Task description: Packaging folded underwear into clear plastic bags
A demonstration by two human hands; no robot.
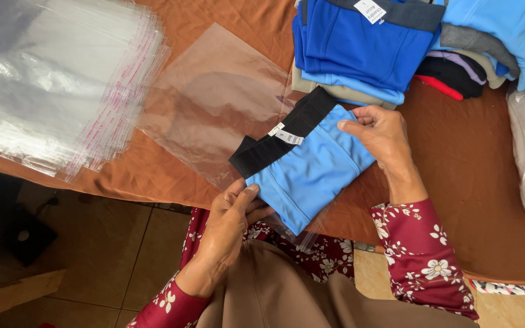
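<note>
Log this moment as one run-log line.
left hand: grips blue garment's lower corner | right hand: pinches its far edge | clear bag: flat underneath | table

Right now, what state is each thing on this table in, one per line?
Light blue garment: folded, held at both ends.
Left hand: gripping the garment's near corner.
Right hand: pinching its far edge.
Clear bag: flat, under the garment.
Bag stack: fanned, loose.
Folded clothes pile: stacked.
</note>
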